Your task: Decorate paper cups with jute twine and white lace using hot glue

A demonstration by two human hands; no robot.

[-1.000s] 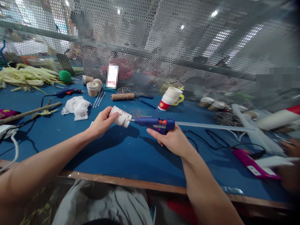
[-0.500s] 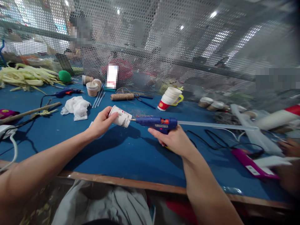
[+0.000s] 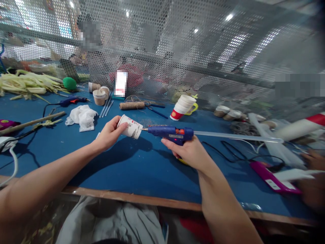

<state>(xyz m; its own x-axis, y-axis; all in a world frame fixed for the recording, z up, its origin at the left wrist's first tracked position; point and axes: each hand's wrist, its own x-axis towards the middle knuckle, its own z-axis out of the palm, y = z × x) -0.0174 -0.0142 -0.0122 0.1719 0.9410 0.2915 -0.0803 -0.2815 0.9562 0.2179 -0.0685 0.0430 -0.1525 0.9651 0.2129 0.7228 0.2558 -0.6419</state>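
My left hand (image 3: 111,133) is closed on a white printed paper cup (image 3: 132,128), held tilted above the blue table with its base toward the right. In my right hand (image 3: 186,149) is a blue hot glue gun (image 3: 169,133), gripped by its handle. Its metal nozzle points left and meets the cup close to the base edge; whether it touches I cannot tell. A long clear glue stick (image 3: 236,136) sticks out of the gun's back. Behind the gun leans a stack of paper cups (image 3: 181,107) with a red band.
Twine-wrapped cups (image 3: 99,96), a roll of twine (image 3: 132,105) and a crumpled white cloth (image 3: 82,117) lie at the back left. A second glue gun (image 3: 73,100) rests there too. On the right are a purple power strip (image 3: 271,178) and another person's hand (image 3: 313,159).
The glue gun in my right hand has shifted very slightly right. The cup in my left hand stays almost in place, and both grips are unchanged.
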